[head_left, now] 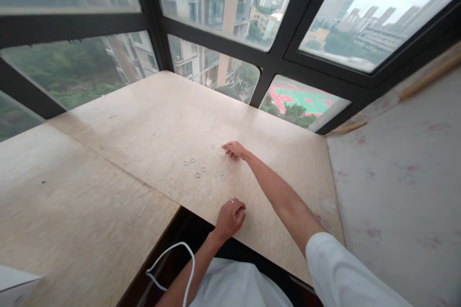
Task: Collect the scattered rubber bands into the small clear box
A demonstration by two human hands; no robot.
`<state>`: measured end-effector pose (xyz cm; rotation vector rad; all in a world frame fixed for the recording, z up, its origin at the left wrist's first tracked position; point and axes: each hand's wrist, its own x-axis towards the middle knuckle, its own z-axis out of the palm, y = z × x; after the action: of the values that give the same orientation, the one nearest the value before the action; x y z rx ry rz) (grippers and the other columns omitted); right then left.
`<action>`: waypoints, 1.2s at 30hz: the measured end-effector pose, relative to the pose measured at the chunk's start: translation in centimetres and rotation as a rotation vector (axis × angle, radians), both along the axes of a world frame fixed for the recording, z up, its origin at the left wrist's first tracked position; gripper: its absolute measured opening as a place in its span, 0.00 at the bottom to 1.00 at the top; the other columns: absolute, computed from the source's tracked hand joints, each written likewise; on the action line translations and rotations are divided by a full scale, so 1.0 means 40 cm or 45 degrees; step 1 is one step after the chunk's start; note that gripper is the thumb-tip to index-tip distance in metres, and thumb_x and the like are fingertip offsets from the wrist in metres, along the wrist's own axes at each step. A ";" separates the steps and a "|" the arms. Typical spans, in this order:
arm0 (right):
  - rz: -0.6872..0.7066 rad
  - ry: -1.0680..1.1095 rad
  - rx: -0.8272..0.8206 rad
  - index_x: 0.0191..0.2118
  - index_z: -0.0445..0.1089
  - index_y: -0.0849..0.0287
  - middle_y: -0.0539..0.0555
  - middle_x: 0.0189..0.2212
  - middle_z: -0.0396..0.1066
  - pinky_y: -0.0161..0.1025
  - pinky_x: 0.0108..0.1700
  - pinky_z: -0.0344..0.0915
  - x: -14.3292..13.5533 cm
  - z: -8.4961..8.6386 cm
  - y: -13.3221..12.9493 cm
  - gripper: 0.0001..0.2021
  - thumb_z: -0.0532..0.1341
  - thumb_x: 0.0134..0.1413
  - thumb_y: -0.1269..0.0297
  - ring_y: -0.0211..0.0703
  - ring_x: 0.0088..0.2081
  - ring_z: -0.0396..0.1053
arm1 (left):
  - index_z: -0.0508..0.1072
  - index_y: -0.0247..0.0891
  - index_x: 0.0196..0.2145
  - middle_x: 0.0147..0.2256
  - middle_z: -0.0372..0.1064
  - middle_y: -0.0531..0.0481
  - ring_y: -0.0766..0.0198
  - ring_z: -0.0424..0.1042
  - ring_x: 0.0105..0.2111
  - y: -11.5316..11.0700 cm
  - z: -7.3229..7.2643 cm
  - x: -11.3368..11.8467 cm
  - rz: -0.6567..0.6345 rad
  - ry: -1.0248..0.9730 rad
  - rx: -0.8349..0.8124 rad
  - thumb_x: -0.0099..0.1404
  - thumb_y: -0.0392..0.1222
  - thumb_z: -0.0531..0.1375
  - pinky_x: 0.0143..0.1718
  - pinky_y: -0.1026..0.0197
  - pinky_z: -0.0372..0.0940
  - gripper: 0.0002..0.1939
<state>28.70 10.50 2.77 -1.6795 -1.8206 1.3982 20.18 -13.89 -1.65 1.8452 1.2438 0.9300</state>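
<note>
Several small thin rings lie flat on the beige tabletop. One ring is right by the fingertips of my right hand, which reaches across the table with its fingers partly curled; whether it touches that ring is too small to tell. Another ring is just left of it. Two rings lie farther left, two more nearer the middle, and a pair almost touch. My left hand rests at the table's near edge, fingers curled in, wearing a ring.
Dark-framed windows stand behind the table. A flowered wall bounds the right side. A white cable loops near my left forearm, over a dark gap at the table's edge. A white box sits at the lower left.
</note>
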 end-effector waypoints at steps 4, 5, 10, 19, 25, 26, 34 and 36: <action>0.100 -0.220 0.144 0.33 0.71 0.61 0.49 0.22 0.70 0.31 0.26 0.58 -0.026 -0.009 0.033 0.08 0.65 0.48 0.63 0.33 0.22 0.63 | 0.71 0.40 0.31 0.28 0.68 0.48 0.62 0.67 0.31 -0.001 -0.004 -0.004 0.005 -0.059 0.010 0.57 0.29 0.53 0.34 0.60 0.59 0.10; 0.130 -0.263 0.197 0.33 0.71 0.61 0.49 0.22 0.70 0.32 0.28 0.58 -0.030 -0.012 0.035 0.08 0.66 0.47 0.64 0.34 0.24 0.63 | 0.71 0.40 0.32 0.28 0.68 0.48 0.62 0.67 0.31 0.000 -0.004 -0.005 0.006 -0.068 0.008 0.57 0.29 0.53 0.34 0.60 0.59 0.10; 0.226 -0.444 0.421 0.33 0.73 0.60 0.53 0.29 0.73 0.33 0.34 0.58 -0.048 -0.027 0.040 0.06 0.64 0.49 0.64 0.38 0.31 0.66 | 0.72 0.39 0.32 0.28 0.68 0.47 0.62 0.67 0.30 0.000 -0.004 -0.011 -0.029 -0.079 0.004 0.57 0.29 0.54 0.33 0.59 0.60 0.10; 0.380 -0.589 0.479 0.30 0.74 0.60 0.51 0.23 0.73 0.32 0.33 0.59 -0.058 -0.052 0.056 0.04 0.61 0.51 0.67 0.38 0.27 0.67 | 0.73 0.37 0.33 0.28 0.67 0.49 0.63 0.66 0.30 -0.003 -0.018 -0.008 -0.012 -0.100 0.063 0.57 0.29 0.53 0.34 0.62 0.60 0.11; 0.424 -0.526 0.458 0.32 0.73 0.60 0.48 0.18 0.71 0.31 0.32 0.60 -0.027 -0.055 0.031 0.06 0.59 0.54 0.67 0.36 0.24 0.68 | 0.73 0.37 0.33 0.28 0.67 0.50 0.64 0.66 0.30 -0.003 -0.020 -0.006 0.003 -0.101 0.090 0.57 0.29 0.53 0.34 0.62 0.60 0.10; 0.433 -0.511 0.455 0.33 0.73 0.60 0.48 0.18 0.71 0.31 0.32 0.60 -0.022 -0.054 0.026 0.07 0.58 0.55 0.67 0.36 0.24 0.68 | 0.73 0.37 0.33 0.28 0.67 0.50 0.64 0.66 0.30 -0.003 -0.020 -0.006 0.003 -0.101 0.090 0.57 0.29 0.53 0.34 0.62 0.60 0.10; 0.554 -0.442 0.448 0.46 0.66 0.62 0.47 0.20 0.71 0.30 0.30 0.59 0.021 -0.036 0.005 0.13 0.53 0.55 0.69 0.34 0.22 0.65 | 0.73 0.37 0.32 0.28 0.68 0.50 0.63 0.67 0.30 -0.004 -0.008 -0.008 -0.002 -0.100 0.089 0.57 0.28 0.53 0.34 0.62 0.60 0.11; 0.611 -0.460 0.452 0.49 0.64 0.62 0.46 0.21 0.70 0.30 0.30 0.58 0.034 -0.023 0.005 0.16 0.54 0.52 0.71 0.34 0.23 0.64 | 0.73 0.37 0.32 0.28 0.68 0.49 0.63 0.67 0.30 -0.004 -0.007 -0.008 0.007 -0.102 0.083 0.57 0.29 0.53 0.34 0.62 0.60 0.11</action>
<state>30.08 10.71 1.84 -1.4325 -2.6246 0.8656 19.88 -14.04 -1.91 1.8375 1.1832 1.0483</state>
